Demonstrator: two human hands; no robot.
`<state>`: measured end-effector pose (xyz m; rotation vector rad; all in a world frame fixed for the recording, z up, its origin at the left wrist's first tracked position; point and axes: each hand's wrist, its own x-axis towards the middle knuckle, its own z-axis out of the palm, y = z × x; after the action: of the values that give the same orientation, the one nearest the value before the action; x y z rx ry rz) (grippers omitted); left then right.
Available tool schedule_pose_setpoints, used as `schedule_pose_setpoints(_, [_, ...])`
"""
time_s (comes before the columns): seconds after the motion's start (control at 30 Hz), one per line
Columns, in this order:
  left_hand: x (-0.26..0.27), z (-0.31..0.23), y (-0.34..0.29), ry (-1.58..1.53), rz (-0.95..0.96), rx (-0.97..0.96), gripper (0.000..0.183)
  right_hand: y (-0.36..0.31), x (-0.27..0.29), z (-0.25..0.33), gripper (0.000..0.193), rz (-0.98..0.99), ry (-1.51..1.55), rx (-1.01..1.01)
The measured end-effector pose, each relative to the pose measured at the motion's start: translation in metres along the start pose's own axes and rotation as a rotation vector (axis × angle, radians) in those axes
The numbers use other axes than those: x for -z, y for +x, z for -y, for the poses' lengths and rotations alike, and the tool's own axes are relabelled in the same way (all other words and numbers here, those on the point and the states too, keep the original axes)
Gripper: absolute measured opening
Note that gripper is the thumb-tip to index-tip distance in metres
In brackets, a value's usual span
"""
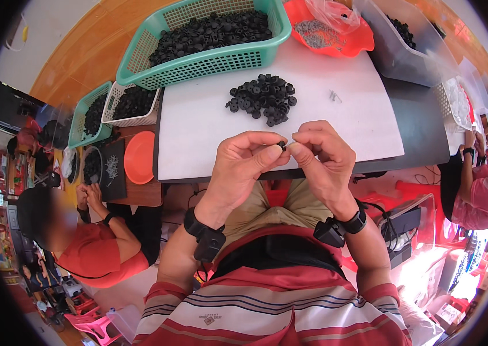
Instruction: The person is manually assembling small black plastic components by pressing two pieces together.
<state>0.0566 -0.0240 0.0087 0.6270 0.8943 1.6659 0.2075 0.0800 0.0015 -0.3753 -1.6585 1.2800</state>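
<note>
**Striped shirt (267, 303) close below, small black part (282, 146) just above the white sheet's near edge**

Nearest the camera, the red, white and tan cloth spread across my front, with my forearms reaching forward past it. My left hand (239, 168) had its thumb and forefinger closed on the small black part, out in front of me by the near edge of the white sheet (195, 135). My right hand (326, 164) was just beside it, thumb and forefinger drawn close together; I could not tell whether they gripped the part or something thin of their own.

I judged the piece light, and probably stiff rather than soft, with little about it to break. Being so small, it could easily twist or slip away, so its outer rim, between thumb pad and fingertip, seemed the best hold. Beyond my hands lay a loose pile of black parts (262, 99), with a few thin metal pieces (335, 96) to its right. Behind them stood a green basket (201, 70) of more black parts and a red tray (360, 47) of metal bits.
</note>
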Motion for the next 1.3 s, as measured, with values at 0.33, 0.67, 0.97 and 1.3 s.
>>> schedule_pose_setpoints(0.33, [-0.005,0.005,-0.002,-0.01,-0.029,0.0,0.021,0.001,0.005,0.005,0.016,0.019,-0.264,0.186])
schedule_pose_setpoints(0.67, [-0.013,0.011,-0.004,-0.037,-0.059,-0.018,0.022,-0.004,0.001,0.003,0.02,-0.045,-0.403,0.327])
schedule_pose_setpoints(0.97, [-0.018,0.014,-0.007,-0.125,-0.044,-0.025,0.018,-0.004,0.01,0.0,0.031,0.061,-0.378,0.357])
schedule_pose_setpoints(1.3, [-0.019,0.011,-0.008,-0.139,-0.054,0.049,0.015,-0.005,0.014,0.0,0.037,0.114,-0.362,0.303])
